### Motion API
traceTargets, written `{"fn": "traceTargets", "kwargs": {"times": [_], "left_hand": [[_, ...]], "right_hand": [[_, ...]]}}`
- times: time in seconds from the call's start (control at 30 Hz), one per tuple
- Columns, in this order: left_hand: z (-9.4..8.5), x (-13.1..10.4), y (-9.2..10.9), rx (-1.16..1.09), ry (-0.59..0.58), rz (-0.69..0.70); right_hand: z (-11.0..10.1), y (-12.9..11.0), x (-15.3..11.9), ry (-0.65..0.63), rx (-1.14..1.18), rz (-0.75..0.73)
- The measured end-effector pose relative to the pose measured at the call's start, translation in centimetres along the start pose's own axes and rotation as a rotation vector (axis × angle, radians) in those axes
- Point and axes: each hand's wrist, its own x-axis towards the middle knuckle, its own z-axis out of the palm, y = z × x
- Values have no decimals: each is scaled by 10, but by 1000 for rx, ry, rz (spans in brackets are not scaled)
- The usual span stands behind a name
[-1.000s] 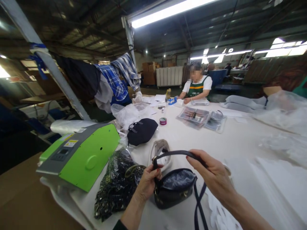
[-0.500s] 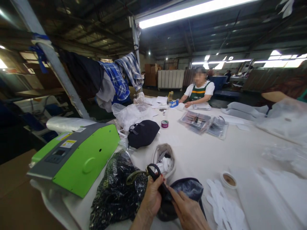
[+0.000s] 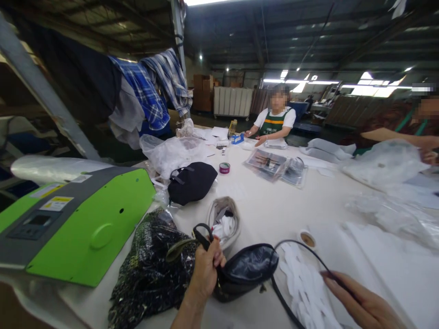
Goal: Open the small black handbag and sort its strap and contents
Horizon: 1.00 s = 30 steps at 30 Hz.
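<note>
My left hand (image 3: 206, 267) is closed round a black strap (image 3: 202, 233) whose loop sticks up above the fingers, with an olive strap end (image 3: 178, 249) beside it. Just right of that hand lies a black pouch (image 3: 250, 267), its top gaping and a shiny dark lining showing. My right hand (image 3: 353, 294), at the lower right, pinches a thin black cord (image 3: 302, 244) that arcs back to the pouch. Behind the left hand a beige fabric basket (image 3: 236, 230) holds white pieces. A glossy black patterned plastic bag (image 3: 147, 278) lies to the left.
A green and grey machine (image 3: 113, 219) stands left. Farther back are a dark bag (image 3: 194, 183), a tape roll (image 3: 224, 168) and plastic-wrapped items (image 3: 267, 164). White strips (image 3: 302, 278) lie right. Two people are across the table.
My right hand has moved away to the right, drawing the cord out in an arc. My left hand still grips the strap. The view has shifted, and a second person shows more at the right.
</note>
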Motion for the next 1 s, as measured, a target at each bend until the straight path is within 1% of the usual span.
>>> {"fn": "traceTargets", "kwargs": {"times": [0.03,0.1,0.17,0.27,0.37,0.43,0.5,0.57,0.7,0.8,0.9,1.0], "left_hand": [[4,-2,-2,49,-54,-10],[10,-5,-4,111,-164,-27],[11,-7,-4,111,-239,-48],[9,-10,-2,93,-289,-73],[8,-12,-1,82,-290,-131],[9,-14,-2,71,-275,-181],[9,-14,-3,68,-271,-202],[9,-14,-5,49,-274,-194],[9,-11,-5,41,-263,-189],[12,-10,-7,132,-235,-209],[16,-14,-11,256,-245,-224],[22,-19,-14,297,-263,-227]], "right_hand": [[5,-24,2,-103,4,-38],[19,-67,5,-223,29,-150],[33,-98,10,-328,25,-255],[44,-124,18,-391,3,-346],[46,-140,26,-406,119,-378],[48,-148,32,-398,199,-377],[53,-151,38,-368,226,-367],[60,-150,44,-341,238,-348],[80,-140,56,-313,253,-293],[92,-135,60,-244,315,-230],[101,-136,62,-140,495,-124],[108,-142,64,-100,642,-17]]}}
